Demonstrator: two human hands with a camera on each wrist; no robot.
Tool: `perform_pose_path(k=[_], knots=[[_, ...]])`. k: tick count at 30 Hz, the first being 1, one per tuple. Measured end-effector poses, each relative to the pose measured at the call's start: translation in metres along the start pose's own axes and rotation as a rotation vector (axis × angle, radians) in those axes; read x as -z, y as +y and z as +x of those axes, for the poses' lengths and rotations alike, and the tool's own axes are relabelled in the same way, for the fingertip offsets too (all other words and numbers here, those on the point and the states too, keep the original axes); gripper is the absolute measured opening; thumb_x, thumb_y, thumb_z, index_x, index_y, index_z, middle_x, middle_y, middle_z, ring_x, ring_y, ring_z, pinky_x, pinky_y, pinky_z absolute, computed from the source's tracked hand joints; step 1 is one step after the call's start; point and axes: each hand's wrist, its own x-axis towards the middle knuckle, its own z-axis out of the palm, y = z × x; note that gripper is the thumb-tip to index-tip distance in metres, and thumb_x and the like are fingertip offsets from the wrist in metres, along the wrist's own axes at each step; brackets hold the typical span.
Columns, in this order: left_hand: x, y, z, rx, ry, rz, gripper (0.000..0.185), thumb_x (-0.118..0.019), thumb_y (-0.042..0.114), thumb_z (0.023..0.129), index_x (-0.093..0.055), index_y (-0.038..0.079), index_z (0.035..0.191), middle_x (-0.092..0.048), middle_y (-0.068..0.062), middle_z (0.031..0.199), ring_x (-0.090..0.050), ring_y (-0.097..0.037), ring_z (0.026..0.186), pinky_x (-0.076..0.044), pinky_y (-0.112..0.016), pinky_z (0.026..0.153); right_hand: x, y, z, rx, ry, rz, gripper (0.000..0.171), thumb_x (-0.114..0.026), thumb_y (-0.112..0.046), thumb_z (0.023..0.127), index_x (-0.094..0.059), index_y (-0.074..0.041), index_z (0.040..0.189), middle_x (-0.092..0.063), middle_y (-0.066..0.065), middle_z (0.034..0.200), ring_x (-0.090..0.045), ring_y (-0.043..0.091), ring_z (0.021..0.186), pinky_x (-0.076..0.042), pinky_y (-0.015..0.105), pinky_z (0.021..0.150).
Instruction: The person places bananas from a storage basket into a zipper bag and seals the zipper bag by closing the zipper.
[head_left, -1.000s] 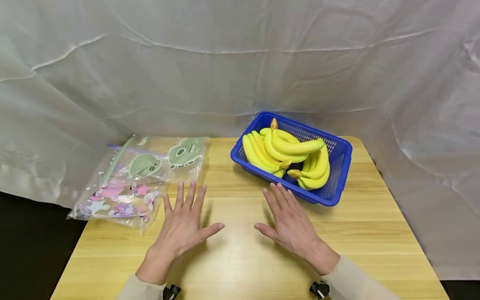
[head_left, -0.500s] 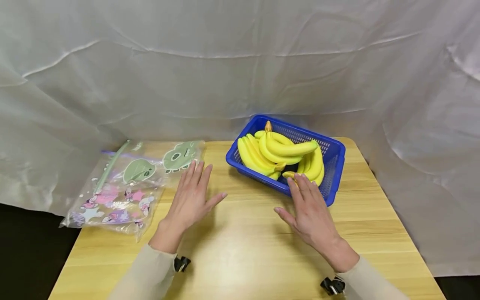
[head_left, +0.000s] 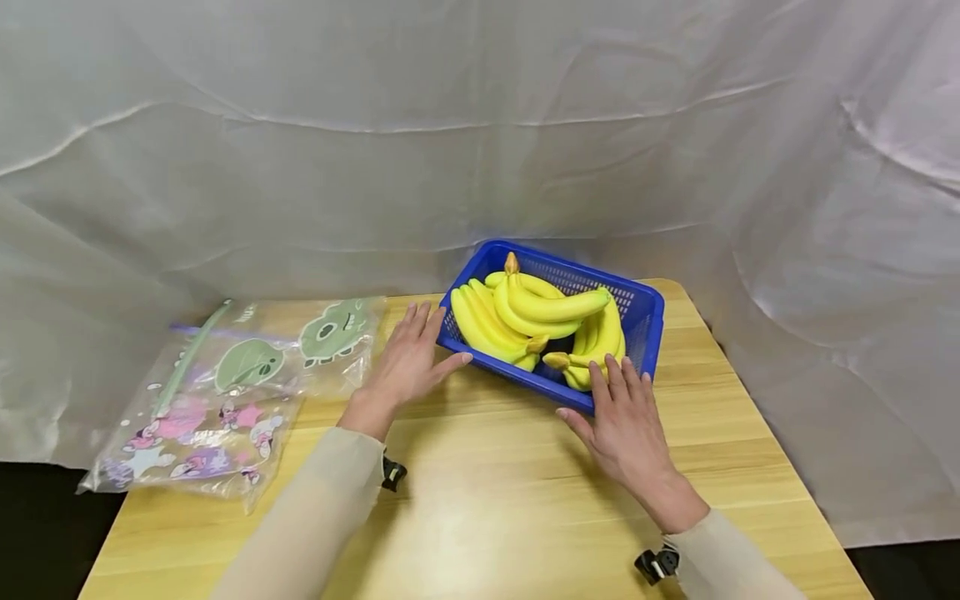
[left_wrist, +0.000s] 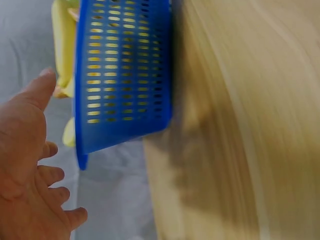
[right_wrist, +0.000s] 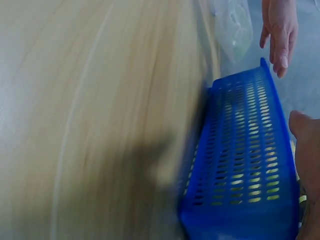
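A blue perforated plastic basket (head_left: 648,333) sits slantwise at the back of the table, holding several bunches of yellow bananas (head_left: 551,310). My left hand (head_left: 408,358) is at the basket's left end, fingers spread and fingertips close by the rim. In the left wrist view the thumb (left_wrist: 37,92) points toward the basket's rim, with a gap between. Over the basket's front right corner reaches my right hand (head_left: 630,429), its fingers extended and overlapping the rim and the nearest bananas. Neither hand grips anything.
Two clear zip bags lie flat at the table's left: one with green dinosaur prints (head_left: 330,333), one with pink and purple star prints (head_left: 187,437). The pink one overhangs the left edge. A grey fabric curtain (head_left: 420,183) hangs behind the wooden table (head_left: 480,517).
Both hands have moved forward to the basket, the left reaching its left end and the right its front right corner. The head view has shifted slightly; basket and bags have stayed put.
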Motion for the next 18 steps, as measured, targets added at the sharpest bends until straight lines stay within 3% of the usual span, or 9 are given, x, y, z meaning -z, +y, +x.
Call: perform_pose_path(k=[7,18], knots=[[-0.014,0.002,0.004,0.03,-0.093,-0.019,0.1,-0.054,0.071,0.099,-0.013,0.014,0.17,-0.001,-0.015,0.178,-0.002,-0.034,0.165,-0.013,-0.051,0.131,-0.004,0.011,0.001,-0.001,0.003,-0.02,0.086,-0.057,-0.063,0.101,-0.042,0.001,0.158,-0.036,0.03,0.164,-0.026,0.051,0.156,-0.016,0.072,0.123],[-0.038,0.025,-0.015,-0.019,-0.086,0.015,0.094,-0.059,0.064,0.1,-0.022,0.012,0.169,0.002,-0.019,0.177,-0.003,-0.034,0.164,-0.017,-0.051,0.13,0.0,0.061,0.01,-0.024,0.011,-0.014,0.085,-0.056,-0.062,0.102,-0.042,0.001,0.157,-0.033,0.031,0.165,-0.024,0.053,0.155,-0.012,0.073,0.123]])
